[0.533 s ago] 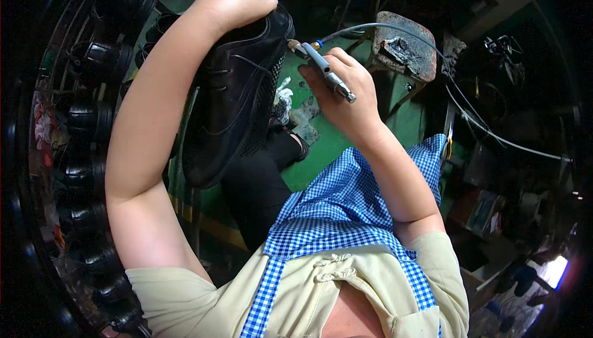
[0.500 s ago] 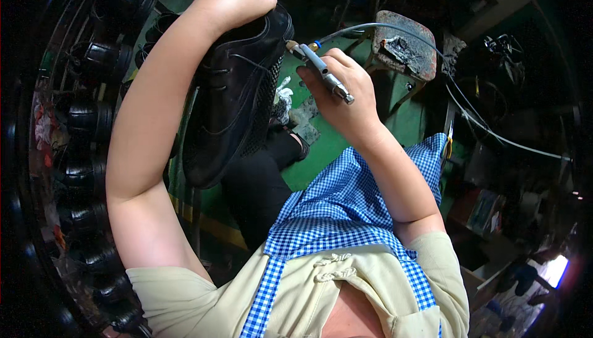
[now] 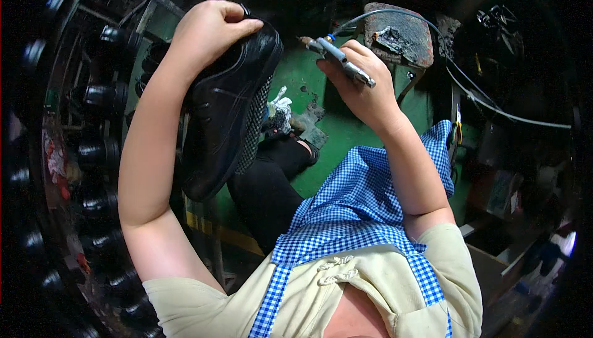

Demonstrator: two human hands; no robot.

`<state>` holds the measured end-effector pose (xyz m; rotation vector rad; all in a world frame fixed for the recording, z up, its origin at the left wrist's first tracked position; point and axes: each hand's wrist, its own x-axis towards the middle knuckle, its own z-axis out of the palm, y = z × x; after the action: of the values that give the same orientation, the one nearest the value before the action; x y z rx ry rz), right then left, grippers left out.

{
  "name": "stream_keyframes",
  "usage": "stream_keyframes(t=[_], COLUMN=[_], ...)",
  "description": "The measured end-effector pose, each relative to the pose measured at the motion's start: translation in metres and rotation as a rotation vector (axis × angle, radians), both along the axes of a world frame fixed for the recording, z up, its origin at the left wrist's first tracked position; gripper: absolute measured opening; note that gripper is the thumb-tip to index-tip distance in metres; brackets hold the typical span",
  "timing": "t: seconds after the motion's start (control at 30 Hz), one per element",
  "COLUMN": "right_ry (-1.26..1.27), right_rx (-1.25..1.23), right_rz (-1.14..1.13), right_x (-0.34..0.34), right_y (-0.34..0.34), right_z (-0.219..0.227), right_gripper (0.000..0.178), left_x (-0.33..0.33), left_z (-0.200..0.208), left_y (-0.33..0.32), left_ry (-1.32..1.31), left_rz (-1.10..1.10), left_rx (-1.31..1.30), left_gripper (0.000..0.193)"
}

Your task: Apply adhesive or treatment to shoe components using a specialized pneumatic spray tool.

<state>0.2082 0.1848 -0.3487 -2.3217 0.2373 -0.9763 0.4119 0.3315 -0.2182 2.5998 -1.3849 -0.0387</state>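
A black lace-up shoe [image 3: 225, 112] hangs heel up from my left hand [image 3: 213, 32], which pinches it at the heel opening. Its toe points down toward me, and its patterned sole edge faces right. In my right hand [image 3: 364, 88] is a small metal spray gun [image 3: 343, 60], gripped with the fingers closed around it. The nozzle points up and left toward the shoe's heel, apart from it. A thin air hose [image 3: 395, 12] runs from the gun off to the right.
Rows of dark shoes [image 3: 99, 149] stand on a rack along the left. A stained stool [image 3: 401, 35] is beyond my right hand. Crumpled white material [image 3: 280, 112] lies on the green floor [image 3: 309, 177] near my foot. A blue checked apron [image 3: 352, 196] covers my lap.
The spray gun has moved right and away from the shoe, widening the gap. The shoe and my left hand have shifted slightly left and down, turning more of the sole edge into view.
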Motion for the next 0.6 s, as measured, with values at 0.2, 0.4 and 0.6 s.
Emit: stream_keyframes(t=[0.2,0.4,0.6], right_ry=[0.016,0.012,-0.014], right_rx=[0.013,0.015,0.106], right_rz=[0.079,0.172,0.258], right_x=[-0.041,-0.076,-0.083], right_y=[0.006,0.012,0.03], right_z=[0.008,0.008,0.012], right_gripper=[0.021,0.028,0.034], left_x=[-0.051,-0.085,-0.098], left_z=[0.024,0.032,0.044], left_y=[0.011,0.038,0.053], left_ry=[0.064,0.375,0.199], left_rz=[-0.176,-0.233,-0.322], left_rx=[-0.039,0.014,0.078], left_gripper=[0.036,0.012,0.016])
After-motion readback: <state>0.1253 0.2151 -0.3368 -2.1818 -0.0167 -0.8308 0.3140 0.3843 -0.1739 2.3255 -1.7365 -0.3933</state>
